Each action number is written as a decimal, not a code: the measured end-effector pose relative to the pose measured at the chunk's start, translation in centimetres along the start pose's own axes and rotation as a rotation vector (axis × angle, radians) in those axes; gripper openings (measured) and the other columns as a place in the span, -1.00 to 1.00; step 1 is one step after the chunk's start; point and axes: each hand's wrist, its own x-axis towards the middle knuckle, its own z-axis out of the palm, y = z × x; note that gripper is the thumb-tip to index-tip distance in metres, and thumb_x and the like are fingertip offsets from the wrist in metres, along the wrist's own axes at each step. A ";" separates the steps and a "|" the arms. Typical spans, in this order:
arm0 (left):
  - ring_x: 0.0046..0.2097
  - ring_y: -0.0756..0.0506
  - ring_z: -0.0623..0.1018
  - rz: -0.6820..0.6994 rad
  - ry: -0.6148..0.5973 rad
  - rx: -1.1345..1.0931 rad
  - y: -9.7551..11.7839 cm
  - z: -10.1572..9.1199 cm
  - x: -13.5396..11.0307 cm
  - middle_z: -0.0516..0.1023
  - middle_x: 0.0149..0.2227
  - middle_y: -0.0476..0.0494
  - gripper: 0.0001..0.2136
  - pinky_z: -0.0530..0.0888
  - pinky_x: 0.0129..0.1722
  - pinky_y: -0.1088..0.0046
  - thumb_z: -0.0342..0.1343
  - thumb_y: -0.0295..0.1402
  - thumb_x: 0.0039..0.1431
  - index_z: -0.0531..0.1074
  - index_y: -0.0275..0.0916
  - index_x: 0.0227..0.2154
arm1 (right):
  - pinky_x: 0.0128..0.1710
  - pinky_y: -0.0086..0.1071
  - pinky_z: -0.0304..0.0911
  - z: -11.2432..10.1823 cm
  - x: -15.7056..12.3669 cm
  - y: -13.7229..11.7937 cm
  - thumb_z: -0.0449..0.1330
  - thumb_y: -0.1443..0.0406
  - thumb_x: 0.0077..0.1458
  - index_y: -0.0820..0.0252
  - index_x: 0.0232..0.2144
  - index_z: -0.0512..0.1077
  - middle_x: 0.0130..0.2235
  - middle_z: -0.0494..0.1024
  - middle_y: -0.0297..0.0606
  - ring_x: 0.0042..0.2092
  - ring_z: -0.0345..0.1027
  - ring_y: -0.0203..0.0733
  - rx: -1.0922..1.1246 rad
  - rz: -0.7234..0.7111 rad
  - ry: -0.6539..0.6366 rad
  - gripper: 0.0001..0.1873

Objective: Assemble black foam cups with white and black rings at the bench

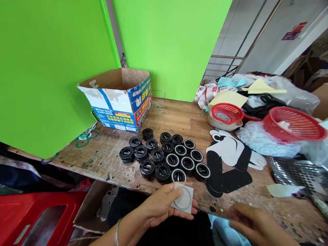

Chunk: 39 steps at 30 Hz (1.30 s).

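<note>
My left hand (164, 204) grips a small square whitish sheet (183, 198) with a ring outline on it, the thumb pressed on top. It is held just in front of the table's front edge. My right hand (247, 218) is blurred by motion at the table edge, lower right; whether its fingers hold anything cannot be made out. Beyond my left hand, several round black plastic parts (157, 155) stand in clustered rows. Those on the right, such as one black part with a pale ring (188, 164), have a whitish ring around the top.
An open cardboard box (112, 106) stands at the back left. Black and white cartoon-shaped cutouts (228, 184) lie right of the parts. Farther right are a red basket (287, 126), a smaller red basket (225, 108) and plastic bags. Green panels (169, 44) rise behind.
</note>
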 end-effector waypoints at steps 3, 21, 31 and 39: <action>-0.22 -0.17 0.61 0.047 0.024 0.033 0.2 0.7 0.2 0.59 -0.22 -0.33 -0.41 0.53 -0.18 0.26 0.29 -0.05 0.02 0.36 -0.35 0.01 | -0.34 -0.35 0.35 2.9 2.5 -5.4 0.24 0.07 -0.02 0.11 -0.22 0.50 -0.32 0.55 -0.24 -0.32 0.43 -0.16 0.281 -0.109 0.154 -0.66; -0.34 -0.14 0.57 0.349 0.402 0.248 5.8 -3.2 -0.9 0.55 -0.26 -0.24 -0.55 0.49 -0.39 0.39 0.05 -0.01 0.20 0.39 -0.30 -0.05 | -0.30 -0.36 0.25 5.8 13.6 -15.9 -0.07 0.36 0.25 0.23 -0.28 0.43 -0.33 0.52 -0.18 -0.31 0.39 -0.18 -0.085 -0.640 0.450 -0.74; -0.04 -0.24 0.35 0.508 0.939 1.954 10.1 -4.3 0.0 0.36 0.01 -0.24 -0.62 0.31 -0.11 0.19 -0.09 -0.45 0.29 0.42 0.07 0.06 | -0.23 -0.35 0.22 4.2 21.8 -16.1 -0.05 0.43 0.22 0.30 -0.27 0.48 -0.28 0.58 -0.11 -0.26 0.43 -0.13 -0.303 -0.407 0.404 -0.71; -0.03 -0.25 0.33 0.383 0.791 2.125 10.4 -2.9 2.2 0.38 -0.01 -0.29 -0.65 0.27 -0.14 0.21 -0.16 -0.47 0.32 0.50 -0.09 -0.06 | -0.24 -0.31 0.22 5.0 20.5 -16.2 -0.03 0.38 0.26 0.27 -0.26 0.54 -0.20 0.46 -0.03 -0.15 0.34 -0.06 -0.467 -0.391 0.374 -0.68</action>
